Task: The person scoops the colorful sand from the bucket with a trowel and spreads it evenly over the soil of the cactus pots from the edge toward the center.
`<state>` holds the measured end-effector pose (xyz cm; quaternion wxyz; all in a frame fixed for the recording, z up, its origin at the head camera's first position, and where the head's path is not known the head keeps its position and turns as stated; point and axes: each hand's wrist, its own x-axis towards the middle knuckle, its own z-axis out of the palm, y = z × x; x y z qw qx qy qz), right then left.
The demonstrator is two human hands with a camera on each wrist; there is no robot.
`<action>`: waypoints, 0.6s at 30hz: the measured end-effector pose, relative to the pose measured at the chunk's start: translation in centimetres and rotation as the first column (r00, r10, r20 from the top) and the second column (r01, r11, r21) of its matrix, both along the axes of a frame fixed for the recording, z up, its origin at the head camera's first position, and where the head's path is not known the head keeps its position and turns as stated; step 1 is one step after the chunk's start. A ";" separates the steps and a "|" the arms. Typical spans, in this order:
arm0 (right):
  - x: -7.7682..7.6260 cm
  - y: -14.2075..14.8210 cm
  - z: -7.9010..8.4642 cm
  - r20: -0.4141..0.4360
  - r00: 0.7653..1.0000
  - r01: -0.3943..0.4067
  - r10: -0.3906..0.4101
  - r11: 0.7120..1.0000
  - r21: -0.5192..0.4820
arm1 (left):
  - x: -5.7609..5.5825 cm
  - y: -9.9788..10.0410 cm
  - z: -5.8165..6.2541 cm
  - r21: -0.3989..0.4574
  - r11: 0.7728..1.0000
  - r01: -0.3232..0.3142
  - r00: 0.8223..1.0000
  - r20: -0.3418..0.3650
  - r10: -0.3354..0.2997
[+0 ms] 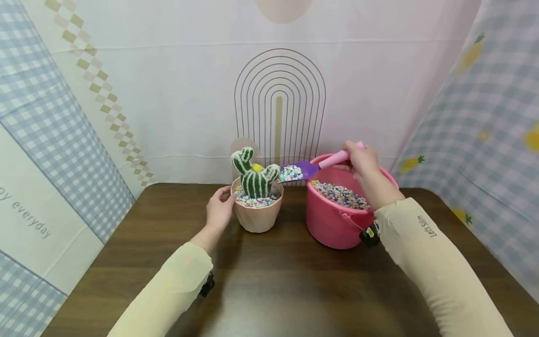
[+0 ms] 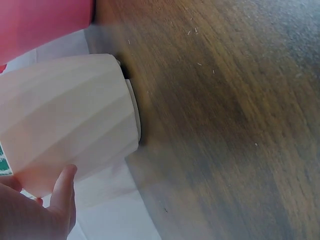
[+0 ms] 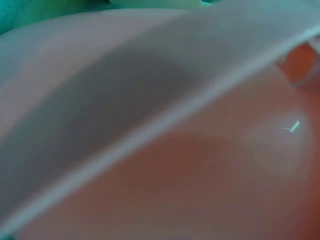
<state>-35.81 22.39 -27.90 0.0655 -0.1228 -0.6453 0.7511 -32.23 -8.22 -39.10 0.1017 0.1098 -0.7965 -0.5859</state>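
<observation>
Brown desk (image 1: 168, 229) stretches leftward and nearer than the left grip (image 1: 220, 209), whose thumb and fingers pinch the beige pot's (image 1: 258, 220) left rim. Past the upright cactus (image 1: 256, 184), the purple scoop (image 1: 310, 169), heaped with pebbles (image 1: 291, 173), points left, long axis dipping to the pot's right rim; the right grip (image 1: 363, 161) wraps its handle above the pink bucket (image 1: 330, 229).

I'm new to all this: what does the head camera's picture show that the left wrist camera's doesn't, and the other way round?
Only the head view shows the right hand holding a shovel loaded with pastel pebbles, and more pebbles lying inside the pink bucket.

Only the left wrist view shows tiny pale specks scattered on the table.

Both show the left hand touching the pot, the bucket, the table and the cactus, though the left wrist view catches just a green sliver of it.
</observation>
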 end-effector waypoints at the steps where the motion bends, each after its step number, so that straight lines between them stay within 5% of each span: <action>1: 0.0 0.0 0.1 -0.007 1.000 -0.001 0.001 1.000 0.003 | 0.0 0.0 0.0 0.002 1.000 0.001 1.000 0.001 -0.001; 9: -0.4 -0.9 0.4 -0.016 1.000 0.024 -0.022 0.988 0.154 | 0.1 0.1 0.0 0.024 1.000 0.007 1.000 0.007 -0.007; 18: -0.7 -2.1 0.4 -0.038 0.999 -0.002 0.007 0.991 0.133 | -0.1 0.1 -0.1 0.023 1.000 0.003 1.000 0.006 -0.004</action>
